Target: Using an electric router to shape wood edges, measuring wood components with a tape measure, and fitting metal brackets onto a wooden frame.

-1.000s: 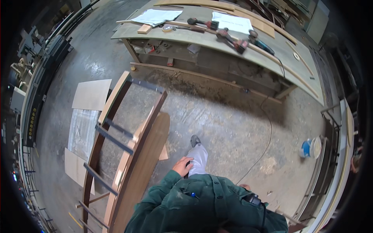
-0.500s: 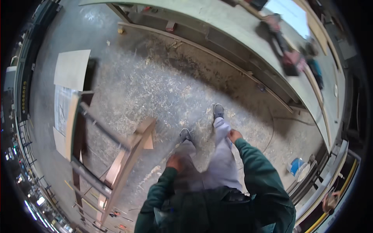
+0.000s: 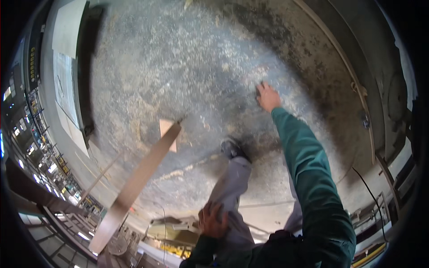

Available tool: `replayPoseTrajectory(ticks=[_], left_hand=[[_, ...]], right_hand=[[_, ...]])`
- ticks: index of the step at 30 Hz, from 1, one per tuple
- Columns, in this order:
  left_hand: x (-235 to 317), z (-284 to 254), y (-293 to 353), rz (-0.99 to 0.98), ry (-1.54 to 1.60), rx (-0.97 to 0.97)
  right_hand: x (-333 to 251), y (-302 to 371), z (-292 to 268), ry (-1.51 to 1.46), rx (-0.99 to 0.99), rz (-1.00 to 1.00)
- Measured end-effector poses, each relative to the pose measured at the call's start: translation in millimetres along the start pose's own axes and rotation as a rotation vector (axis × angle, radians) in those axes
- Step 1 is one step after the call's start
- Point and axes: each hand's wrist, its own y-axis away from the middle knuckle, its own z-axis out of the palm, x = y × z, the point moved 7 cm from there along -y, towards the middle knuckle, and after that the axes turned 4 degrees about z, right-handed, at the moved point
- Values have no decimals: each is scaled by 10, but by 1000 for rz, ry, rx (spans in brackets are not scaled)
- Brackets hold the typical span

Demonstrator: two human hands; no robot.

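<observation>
My right hand (image 3: 268, 97) is stretched forward and down, close to the scuffed concrete floor (image 3: 201, 67). Its fingers are partly extended and slightly apart, and I see nothing held in them. A small dark patch lies by the fingertips; whether it is shadow or an object I cannot make out. My left hand (image 3: 213, 219) rests on my left thigh in grey trousers (image 3: 234, 183), its fingers spread over the cloth. One dark shoe (image 3: 233, 148) shows below that leg.
To the left a long wooden board (image 3: 138, 176) juts across the floor, with a small light wood piece (image 3: 166, 129) near its end. Pale sheets (image 3: 67, 33) lie farther left. A wooden rail (image 3: 346, 58) runs along the right, and a black cable (image 3: 373, 196) hangs lower right.
I have bent lower, and the bench top has left the view. My right hand has gone from my right knee forward toward the floor. The left hand stays on the left leg.
</observation>
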Motion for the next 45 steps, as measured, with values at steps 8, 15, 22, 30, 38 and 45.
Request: replayPoseTrajectory(ticks=[8,15,22,30,38,45], left_hand=[[148,-38,30,76,19,81],[35,615,139,-30,-99,-295],[791,402,651,377,-204,-514],[1864,-1105,484,494,399,-190],[1972,-1818,257,413,726,-139],[2635,-2114,-572,782,381,-265]], right_hand=[[214,319,54,78,-55,114],[327,2545,-1144,-409,-265,341],[-342,3912,-4178,-415,-14,83],[-342,3743,-6681,-345,655,-123],[-587,3488,-6648,-264,537,-105],[-809,3461,-5921,-251,63,-123]])
